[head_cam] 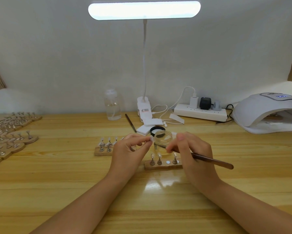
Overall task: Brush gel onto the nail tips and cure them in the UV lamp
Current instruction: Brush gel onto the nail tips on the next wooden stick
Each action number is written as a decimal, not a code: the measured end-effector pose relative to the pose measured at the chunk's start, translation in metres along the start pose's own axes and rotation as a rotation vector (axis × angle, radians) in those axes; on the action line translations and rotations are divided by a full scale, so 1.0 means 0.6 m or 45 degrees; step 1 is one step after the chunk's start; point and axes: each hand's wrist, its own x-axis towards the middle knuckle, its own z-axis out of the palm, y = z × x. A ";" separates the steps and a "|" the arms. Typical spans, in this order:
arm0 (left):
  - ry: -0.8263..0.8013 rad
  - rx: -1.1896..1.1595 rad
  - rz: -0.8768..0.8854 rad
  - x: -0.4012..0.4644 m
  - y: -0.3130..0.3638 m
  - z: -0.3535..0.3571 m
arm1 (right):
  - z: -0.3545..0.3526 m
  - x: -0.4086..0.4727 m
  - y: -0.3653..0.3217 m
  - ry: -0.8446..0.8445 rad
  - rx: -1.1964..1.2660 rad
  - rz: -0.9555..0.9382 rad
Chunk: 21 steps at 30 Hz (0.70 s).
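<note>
Raised above a wooden table point(57, 174): left hand point(126, 152) pinching a nail tip point(151, 138) beside the gel jar point(163, 138); right hand point(190, 149) gripping a brush point(212, 161), bristles toward the tip.

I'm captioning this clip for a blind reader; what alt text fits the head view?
A left hand pinches a nail tip while the right hand holds a brush toward it, above a clear gel jar and a wooden nail-tip stand. A UV lamp sits far right on the wooden table.
</note>
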 end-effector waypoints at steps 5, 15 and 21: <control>-0.011 -0.013 -0.025 0.000 0.003 0.000 | 0.004 0.005 0.004 -0.034 -0.085 -0.050; -0.013 -0.006 -0.029 -0.002 0.005 -0.001 | 0.004 0.006 0.005 -0.062 -0.101 -0.055; -0.017 0.008 -0.029 -0.002 0.009 0.000 | 0.002 0.009 0.003 -0.030 -0.099 -0.092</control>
